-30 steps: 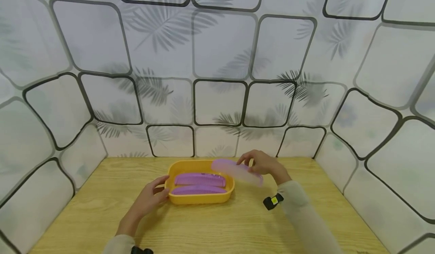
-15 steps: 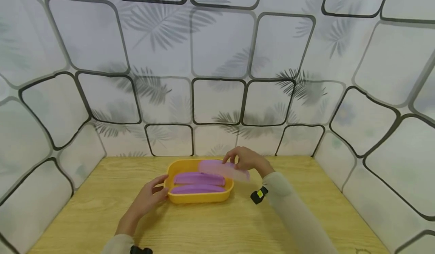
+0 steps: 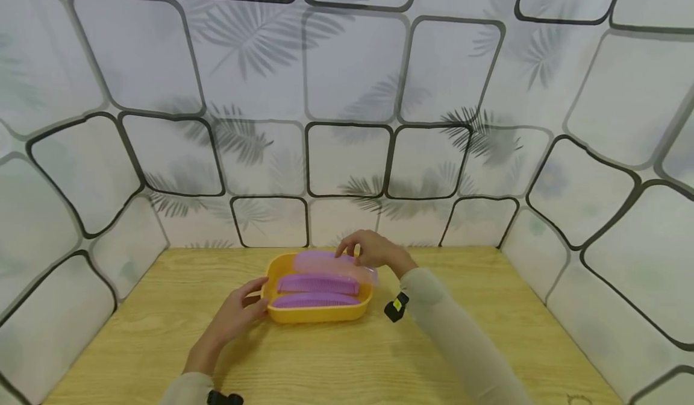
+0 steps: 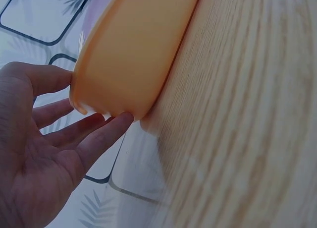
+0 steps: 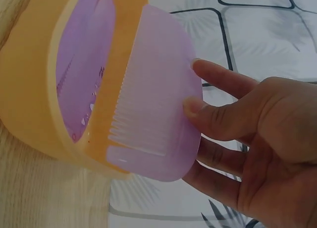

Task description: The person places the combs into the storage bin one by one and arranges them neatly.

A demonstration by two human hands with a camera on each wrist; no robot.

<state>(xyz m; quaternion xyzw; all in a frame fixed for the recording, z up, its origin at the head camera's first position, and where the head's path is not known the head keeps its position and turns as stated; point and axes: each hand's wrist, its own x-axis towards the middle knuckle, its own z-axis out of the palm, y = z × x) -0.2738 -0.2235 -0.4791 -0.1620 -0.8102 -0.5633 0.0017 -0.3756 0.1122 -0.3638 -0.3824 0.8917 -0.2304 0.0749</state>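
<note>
My right hand (image 3: 374,251) pinches a translucent purple comb (image 5: 158,89) by its spine, thumb on one face. That comb hangs, teeth toward the tray, over the far right part of a yellow plastic tray (image 3: 320,315). Inside the tray lie two more purple combs, a rear comb (image 3: 318,283) and a front comb (image 3: 314,300), side by side lengthwise. At the tray's left end my left hand (image 3: 237,311) grips the wall; the left wrist view shows its thumb and fingertips (image 4: 126,117) against the outside.
The tray stands on a wood-grain table (image 3: 303,363) near its back edge. Patterned panels rise behind it as a back wall (image 3: 347,158) and on both sides. A black wrist camera (image 3: 396,307) is strapped to the right wrist.
The right hand has carried its comb leftward, from beyond the tray's right end to over its far side. The left hand stays at the tray's left end.
</note>
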